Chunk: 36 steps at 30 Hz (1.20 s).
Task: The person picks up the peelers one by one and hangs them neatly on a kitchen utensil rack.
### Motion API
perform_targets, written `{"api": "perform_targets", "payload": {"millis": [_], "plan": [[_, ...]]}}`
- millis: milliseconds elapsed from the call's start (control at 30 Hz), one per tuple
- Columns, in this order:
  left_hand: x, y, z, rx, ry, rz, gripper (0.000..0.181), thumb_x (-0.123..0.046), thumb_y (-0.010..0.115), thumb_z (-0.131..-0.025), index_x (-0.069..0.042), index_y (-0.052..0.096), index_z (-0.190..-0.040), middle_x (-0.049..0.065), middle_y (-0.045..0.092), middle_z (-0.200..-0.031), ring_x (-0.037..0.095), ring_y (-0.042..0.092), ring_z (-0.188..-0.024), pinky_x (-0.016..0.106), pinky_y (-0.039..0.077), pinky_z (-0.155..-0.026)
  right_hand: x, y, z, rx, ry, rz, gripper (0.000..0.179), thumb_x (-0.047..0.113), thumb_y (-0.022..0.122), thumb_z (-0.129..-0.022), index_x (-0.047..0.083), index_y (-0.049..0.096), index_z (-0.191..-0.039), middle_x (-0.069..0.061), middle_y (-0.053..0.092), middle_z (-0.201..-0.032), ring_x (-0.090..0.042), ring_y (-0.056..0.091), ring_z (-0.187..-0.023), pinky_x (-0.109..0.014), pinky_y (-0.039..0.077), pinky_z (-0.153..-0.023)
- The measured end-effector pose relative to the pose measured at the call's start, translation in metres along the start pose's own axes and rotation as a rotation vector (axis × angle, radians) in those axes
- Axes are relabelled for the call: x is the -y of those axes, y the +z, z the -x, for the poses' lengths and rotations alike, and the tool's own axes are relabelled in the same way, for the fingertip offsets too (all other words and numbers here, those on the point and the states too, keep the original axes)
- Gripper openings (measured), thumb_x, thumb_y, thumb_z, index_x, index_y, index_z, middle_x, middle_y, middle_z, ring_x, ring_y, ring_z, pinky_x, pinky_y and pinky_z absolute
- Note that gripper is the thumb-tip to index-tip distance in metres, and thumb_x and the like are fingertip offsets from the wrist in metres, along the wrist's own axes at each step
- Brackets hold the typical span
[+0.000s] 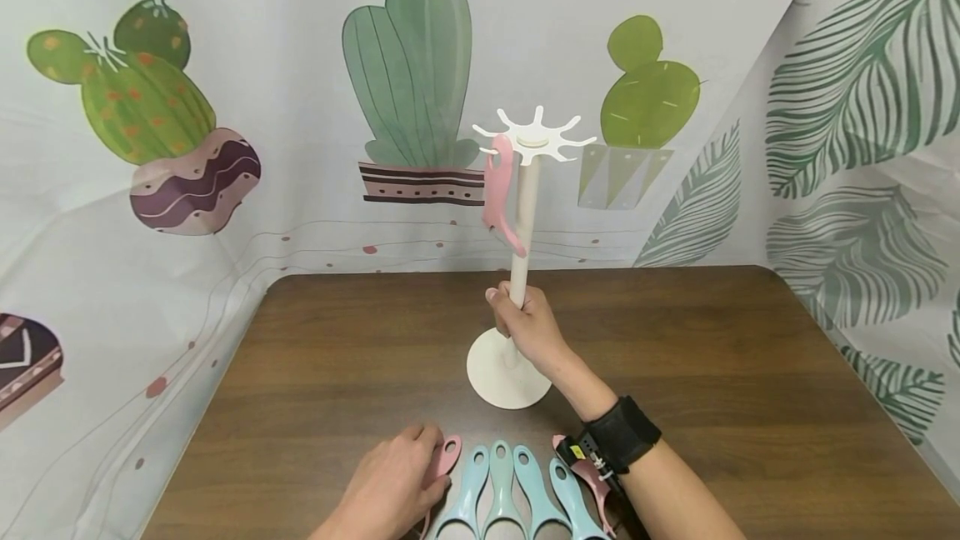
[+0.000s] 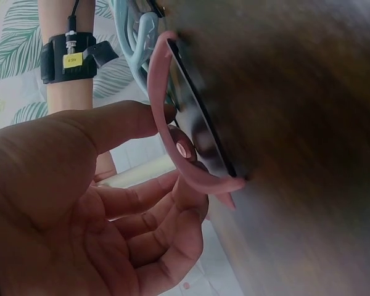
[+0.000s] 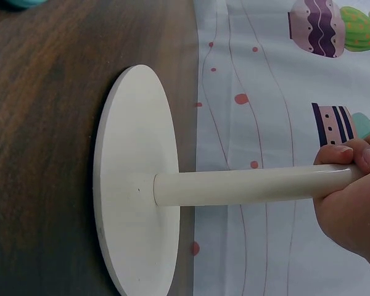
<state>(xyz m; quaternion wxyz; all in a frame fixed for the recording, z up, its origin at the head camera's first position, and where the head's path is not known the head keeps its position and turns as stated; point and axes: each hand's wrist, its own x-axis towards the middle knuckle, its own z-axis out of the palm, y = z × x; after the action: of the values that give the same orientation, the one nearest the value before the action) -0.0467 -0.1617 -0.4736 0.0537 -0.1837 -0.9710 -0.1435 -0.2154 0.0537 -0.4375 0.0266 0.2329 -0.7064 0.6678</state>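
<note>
My right hand (image 1: 528, 323) grips the post of a white stand (image 1: 527, 223) low down, above its round base (image 3: 132, 185). Fingers curl round the post at the edge of the right wrist view. One pink peeler (image 1: 497, 186) hangs from an arm of the stand's star-shaped top (image 1: 534, 140), on the left side. At the front of the table, my left hand (image 1: 397, 473) pinches another pink peeler (image 2: 161, 105) between thumb and fingers. The hand hides most of its handle in the head view; the holed end (image 1: 451, 447) shows.
Several blue and green peelers (image 1: 501, 482) lie fanned out beside the left hand, holed ends away from me. A further pink peeler (image 1: 597, 486) lies at their right, partly behind the right wrist's black band (image 1: 622, 433). A cactus-print cloth (image 1: 300, 107) hangs behind the brown table (image 1: 360, 357).
</note>
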Motion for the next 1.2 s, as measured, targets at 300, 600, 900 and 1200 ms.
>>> {"api": "perform_targets", "payload": {"millis": [300, 600, 900, 1200], "plan": [[0.0, -0.001, 0.0, -0.006, 0.001, -0.001, 0.034, -0.021, 0.089, -0.072, -0.015, 0.063, -0.092, -0.005, 0.055, -0.081, 0.014, 0.053, -0.062, 0.035, 0.044, -0.054, 0.0, 0.0, 0.0, -0.001, -0.002, -0.007, 0.046, 0.019, 0.056, -0.109, 0.007, 0.046, -0.065, 0.0, 0.042, -0.052, -0.014, 0.038, -0.052, -0.027, 0.033, -0.054], [-0.002, -0.009, -0.001, 0.002, -0.03, 0.009, 0.034, -0.02, 0.089, -0.075, -0.013, 0.065, -0.097, -0.005, 0.056, -0.084, 0.009, 0.05, -0.065, 0.031, 0.042, -0.054, 0.001, 0.0, 0.001, 0.0, -0.001, 0.006, 0.045, 0.018, 0.056, -0.108, 0.007, 0.045, -0.065, 0.0, 0.042, -0.052, -0.013, 0.039, -0.052, -0.027, 0.034, -0.054], [-0.003, -0.014, -0.001, -0.048, -0.039, -0.011, 0.037, -0.022, 0.091, -0.075, -0.014, 0.068, -0.103, -0.005, 0.06, -0.089, 0.008, 0.052, -0.068, 0.032, 0.046, -0.057, 0.003, 0.0, 0.001, -0.001, -0.001, -0.011, 0.046, 0.017, 0.056, -0.109, 0.007, 0.045, -0.065, -0.001, 0.042, -0.053, -0.013, 0.039, -0.052, -0.026, 0.033, -0.053], [-0.004, -0.024, -0.003, -0.158, -0.081, 0.035, 0.034, -0.024, 0.091, -0.078, -0.017, 0.072, -0.106, -0.008, 0.063, -0.091, 0.005, 0.053, -0.067, 0.028, 0.046, -0.059, 0.001, 0.0, 0.0, 0.003, -0.011, -0.011, 0.046, 0.016, 0.055, -0.109, 0.006, 0.045, -0.065, 0.0, 0.041, -0.053, -0.013, 0.038, -0.052, -0.027, 0.032, -0.054]]}}
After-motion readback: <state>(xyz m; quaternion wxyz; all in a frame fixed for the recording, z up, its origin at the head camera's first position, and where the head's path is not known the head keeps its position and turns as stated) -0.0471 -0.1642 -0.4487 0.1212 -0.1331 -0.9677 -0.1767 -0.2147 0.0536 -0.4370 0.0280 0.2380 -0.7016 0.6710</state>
